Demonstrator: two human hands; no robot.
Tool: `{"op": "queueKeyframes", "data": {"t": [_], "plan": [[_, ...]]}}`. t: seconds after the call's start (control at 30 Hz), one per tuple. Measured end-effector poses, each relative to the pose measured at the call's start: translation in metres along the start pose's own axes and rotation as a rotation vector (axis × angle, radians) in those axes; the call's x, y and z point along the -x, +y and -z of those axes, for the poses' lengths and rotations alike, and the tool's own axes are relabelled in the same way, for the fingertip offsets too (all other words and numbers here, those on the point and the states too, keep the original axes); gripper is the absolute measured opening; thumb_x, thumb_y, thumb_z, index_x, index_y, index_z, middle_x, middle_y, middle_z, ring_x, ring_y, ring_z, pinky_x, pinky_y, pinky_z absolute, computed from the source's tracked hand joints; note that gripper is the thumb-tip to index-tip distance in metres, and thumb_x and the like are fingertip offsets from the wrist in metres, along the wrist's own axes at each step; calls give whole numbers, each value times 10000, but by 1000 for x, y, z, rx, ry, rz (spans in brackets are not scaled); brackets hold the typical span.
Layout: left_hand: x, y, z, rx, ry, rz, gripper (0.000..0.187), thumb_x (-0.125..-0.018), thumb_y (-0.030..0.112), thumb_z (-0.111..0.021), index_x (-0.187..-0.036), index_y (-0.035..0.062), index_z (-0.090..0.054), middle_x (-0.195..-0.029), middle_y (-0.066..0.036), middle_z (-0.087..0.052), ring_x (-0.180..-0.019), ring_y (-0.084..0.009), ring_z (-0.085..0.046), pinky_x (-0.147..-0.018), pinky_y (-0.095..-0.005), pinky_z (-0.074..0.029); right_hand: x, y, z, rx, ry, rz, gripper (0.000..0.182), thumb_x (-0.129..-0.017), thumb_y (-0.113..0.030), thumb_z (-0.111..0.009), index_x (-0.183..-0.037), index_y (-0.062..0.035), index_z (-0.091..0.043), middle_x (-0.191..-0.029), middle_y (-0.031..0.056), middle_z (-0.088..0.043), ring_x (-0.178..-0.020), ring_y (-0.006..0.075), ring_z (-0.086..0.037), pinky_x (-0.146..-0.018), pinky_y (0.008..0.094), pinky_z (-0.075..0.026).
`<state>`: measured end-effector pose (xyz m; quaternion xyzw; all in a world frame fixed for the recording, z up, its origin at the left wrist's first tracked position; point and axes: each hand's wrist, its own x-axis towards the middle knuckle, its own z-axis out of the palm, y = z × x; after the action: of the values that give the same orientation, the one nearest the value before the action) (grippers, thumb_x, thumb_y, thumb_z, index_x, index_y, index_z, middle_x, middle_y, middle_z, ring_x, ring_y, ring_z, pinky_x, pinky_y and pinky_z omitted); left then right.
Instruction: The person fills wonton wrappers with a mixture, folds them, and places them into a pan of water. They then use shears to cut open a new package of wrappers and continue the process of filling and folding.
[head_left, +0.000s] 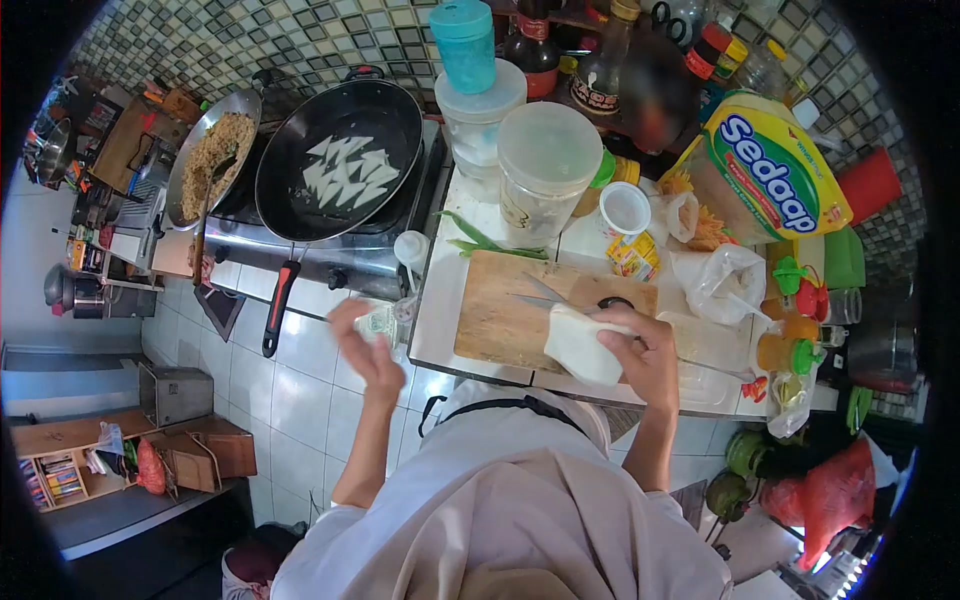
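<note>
My right hand (642, 352) grips a white, flat, rectangular slab (582, 347) with rounded corners, thumb on top, over the front edge of the wooden cutting board (495, 325). Behind the slab, a pair of scissors (541, 290) with a black handle lies on the board, blades apart. My left hand (368, 352) is raised off the counter's left front corner, empty, with fingers apart and slightly blurred. Beyond it, thin white pieces (350, 172), many of them pointed, lie scattered in a black frying pan (285, 205) on the stove.
A wok (183, 170) of brown grainy food with a ladle stands left of the pan. Lidded plastic tubs (548, 150), green leaves (485, 238), a yellow Sedaap bag (775, 170) and a clear plastic bag (722, 287) crowd the counter. The pan's handle (281, 308) juts over the floor.
</note>
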<state>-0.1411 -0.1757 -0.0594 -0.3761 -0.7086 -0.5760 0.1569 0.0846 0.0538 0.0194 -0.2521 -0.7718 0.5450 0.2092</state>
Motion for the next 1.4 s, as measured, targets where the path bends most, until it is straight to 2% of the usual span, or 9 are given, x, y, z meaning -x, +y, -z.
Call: {"op": "queueKeyframes", "data": {"t": [0.07, 0.17, 0.27, 0.4, 0.5, 0.93, 1.0, 1.13, 1.4], "plan": [[-22, 38, -21, 140, -349, -27, 428, -891, 362, -482, -1125, 4, -499, -1132, -184, -494, -1034, -313, -483, -891, -405, -379, -3, -6, -6, 37, -54, 93, 189, -819, -61, -647, -1003, -18, -659, -911, 78, -681, -760, 122, -604, -671, 248, -476], [-13, 67, -57, 896, -718, 510, 482, -908, 343, -539, -1231, -4, -453, -1217, -140, -474, -1092, -213, -476, -901, -336, -406, -13, -10, -20, -72, -146, 165, 221, -812, -87, -664, -1026, -35, -659, -961, 99, -678, -795, 159, -630, -665, 266, -481], [-1, 70, -71, 799, -674, 796, 333, -924, 95, -529, -1229, -15, -454, -1098, -88, -559, -969, -97, -524, -826, -252, -426, -25, -7, -39, 63, -28, 67, 289, -805, -130, -674, -1075, -37, -631, -939, 102, -673, -760, 204, -643, -661, 288, -493], [3, 45, -70, 647, -555, 794, 305, -917, 103, -537, -1185, -33, -487, -914, -70, -620, -820, -70, -552, -709, -223, -447, -28, 18, -29, 423, 100, 297, 365, -780, -218, -679, -1119, -103, -607, -1068, 90, -600, -935, 289, -578, -803, 355, -469], [-9, 48, -60, 243, -534, 603, 282, -900, 105, -542, -1132, -54, -517, -650, -98, -605, -536, -72, -530, -477, -241, -430, -16, 19, -13, 565, 19, 248, 393, -735, -240, -710, -1100, -128, -617, -1179, 83, -522, -1061, 291, -508, -907, 407, -405], [-13, 56, -70, 372, -362, 507, 416, -899, 147, -561, -1257, -29, -442, -780, -189, -659, -556, -153, -634, -497, -267, -476, 4, 43, -4, 678, 251, 139, 361, -667, -127, -725, -1019, -125, -642, -1052, 25, -551, -969, 243, -513, -832, 403, -387], [-27, 73, -50, 112, -709, 719, 425, -891, 148, -570, -1253, -33, -442, -858, -205, -656, -630, -177, -655, -527, -296, -494, 3, 39, -6, 742, 241, 98, 338, -677, -142, -722, -1005, -117, -645, -1067, 27, -547, -973, 247, -516, -859, 419, -372], [-37, 59, -43, -350, -625, 295, 400, -847, 195, -611, -1177, -5, -506, -874, -95, -614, -594, -245, -607, -518, -364, -465, -1, 26, -14, 818, 264, 159, 399, -660, -195, -739, -1042, -131, -643, -1123, 36, -525, -1031, 259, -490, -900, 432, -345], [-41, 43, -79, -352, -614, -132, 299, -786, 188, -625, -1042, 35, -602, -964, -93, -560, -890, -270, -513, -733, -394, -417, -12, 24, -38, 772, -103, 407, 648, -592, -480, -714, -1175, -225, -593, -1269, 34, -461, -1208, 252, -392, -985, 586, -227]]}}
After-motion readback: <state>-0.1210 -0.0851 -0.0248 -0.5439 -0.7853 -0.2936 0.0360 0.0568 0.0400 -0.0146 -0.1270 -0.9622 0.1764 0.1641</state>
